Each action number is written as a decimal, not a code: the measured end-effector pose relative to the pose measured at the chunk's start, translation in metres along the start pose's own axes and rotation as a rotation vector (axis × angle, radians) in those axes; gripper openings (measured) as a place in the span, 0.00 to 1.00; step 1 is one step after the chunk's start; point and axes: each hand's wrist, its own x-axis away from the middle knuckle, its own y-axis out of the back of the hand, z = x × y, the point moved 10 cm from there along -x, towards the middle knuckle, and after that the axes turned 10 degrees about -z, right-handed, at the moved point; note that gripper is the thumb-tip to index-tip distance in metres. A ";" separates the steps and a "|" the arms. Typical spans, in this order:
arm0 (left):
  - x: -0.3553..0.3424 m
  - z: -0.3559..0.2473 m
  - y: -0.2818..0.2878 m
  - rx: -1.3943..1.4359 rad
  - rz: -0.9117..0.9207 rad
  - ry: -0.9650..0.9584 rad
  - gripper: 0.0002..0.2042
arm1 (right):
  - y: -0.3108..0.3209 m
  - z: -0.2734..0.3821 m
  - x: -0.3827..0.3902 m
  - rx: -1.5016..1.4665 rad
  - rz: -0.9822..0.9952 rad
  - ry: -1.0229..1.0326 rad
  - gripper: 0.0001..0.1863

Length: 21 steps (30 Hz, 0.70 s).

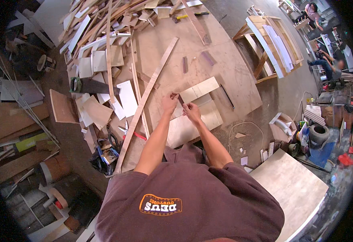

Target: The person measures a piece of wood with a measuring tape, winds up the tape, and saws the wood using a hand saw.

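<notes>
Between my two hands is a short, narrow, dark reddish-brown strip point(180, 99); its material is too small to make out. My left hand point(169, 103) pinches its far end, and my right hand point(192, 112) grips the near end. Below them on the worktable lies a pale plywood board point(211, 117), with a light wooden slat point(200, 89) along its far side. A thin black stick point(227, 97) rests to the right of these. Farther off lie a dark brown strip point(185, 64) and a wider purplish-brown piece point(208, 58).
A long wooden batten point(147, 97) slants across the worktable point(237, 76) left of my hands. Beyond it are piled wood offcuts point(92, 32), a handsaw point(98, 86) and pliers point(125, 129). A hammer point(192, 15) lies at the back. A wooden frame point(265, 48) stands right; people work beyond it.
</notes>
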 end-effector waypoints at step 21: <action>-0.021 0.033 -0.019 -0.047 0.104 0.170 0.13 | -0.004 -0.003 0.002 -0.102 -0.021 -0.133 0.12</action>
